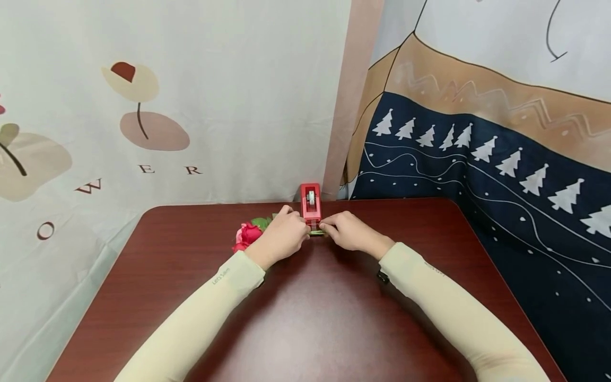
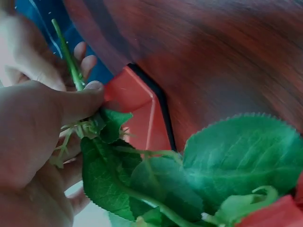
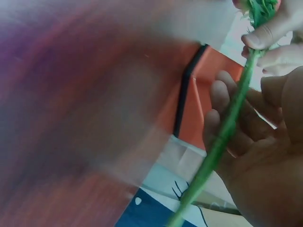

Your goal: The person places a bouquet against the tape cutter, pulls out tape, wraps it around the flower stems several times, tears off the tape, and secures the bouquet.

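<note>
A red and pink rose with green leaves lies across the far part of the table, its bloom to the left. My left hand pinches its green stem between thumb and fingers, just past the leaves. Behind the stem stands a red tape dispenser with a roll of tape in it. A short clear strip of tape shows at its near end. There my right hand has thumb and forefinger drawn together, seemingly pinching the tape; its other fingers curve loosely behind the stem.
The dark red wooden table runs from the sleeves to a pale printed curtain at the back. A navy cloth with white trees hangs along the right side. Dark bands show at both cuffs.
</note>
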The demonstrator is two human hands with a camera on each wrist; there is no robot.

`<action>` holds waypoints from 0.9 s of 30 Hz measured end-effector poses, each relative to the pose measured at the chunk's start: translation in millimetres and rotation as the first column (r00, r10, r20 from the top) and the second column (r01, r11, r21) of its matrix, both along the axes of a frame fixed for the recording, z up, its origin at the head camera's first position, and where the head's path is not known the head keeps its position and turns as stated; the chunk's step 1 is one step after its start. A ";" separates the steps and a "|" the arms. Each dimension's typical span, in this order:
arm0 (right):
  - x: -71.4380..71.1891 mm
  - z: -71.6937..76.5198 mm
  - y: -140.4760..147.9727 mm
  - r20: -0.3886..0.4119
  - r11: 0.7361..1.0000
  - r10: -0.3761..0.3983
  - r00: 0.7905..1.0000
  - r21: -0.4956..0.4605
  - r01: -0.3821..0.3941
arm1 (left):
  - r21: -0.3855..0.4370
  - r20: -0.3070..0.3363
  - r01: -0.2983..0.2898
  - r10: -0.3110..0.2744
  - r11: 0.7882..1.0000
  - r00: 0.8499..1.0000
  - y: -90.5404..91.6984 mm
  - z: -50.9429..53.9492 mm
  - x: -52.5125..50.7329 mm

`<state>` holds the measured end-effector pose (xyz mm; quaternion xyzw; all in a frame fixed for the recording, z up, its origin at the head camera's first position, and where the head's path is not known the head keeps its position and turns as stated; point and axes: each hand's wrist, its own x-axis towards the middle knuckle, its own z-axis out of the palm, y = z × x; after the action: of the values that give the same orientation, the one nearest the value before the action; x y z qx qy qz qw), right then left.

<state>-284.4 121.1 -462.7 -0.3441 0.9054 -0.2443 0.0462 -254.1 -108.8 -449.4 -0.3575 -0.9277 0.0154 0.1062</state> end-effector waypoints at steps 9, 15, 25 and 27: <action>-17.1 3.2 -1.9 0.278 1.000 0.022 0.960 -0.017 -0.018 | -0.089 -0.316 0.070 -0.095 0.994 0.944 -2.2 -10.8 4.0; -24.7 -0.2 1.7 0.420 0.997 0.075 0.904 -0.045 -0.062 | -0.103 -0.408 0.060 -0.098 0.993 0.908 -2.8 -16.0 7.1; -20.4 0.8 3.8 0.361 0.997 0.065 0.930 -0.051 -0.050 | -0.020 -0.332 0.019 -0.025 1.000 0.943 -0.2 -15.4 7.3; -18.7 -0.3 3.6 0.345 0.998 0.051 0.937 -0.051 -0.036 | -0.005 -0.297 0.002 -0.003 1.000 0.955 0.4 -12.4 7.4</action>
<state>-303.1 124.7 -462.9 -0.3165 0.8698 -0.3198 0.2026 -246.6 -108.3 -461.8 -0.3526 -0.9007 0.0710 0.2437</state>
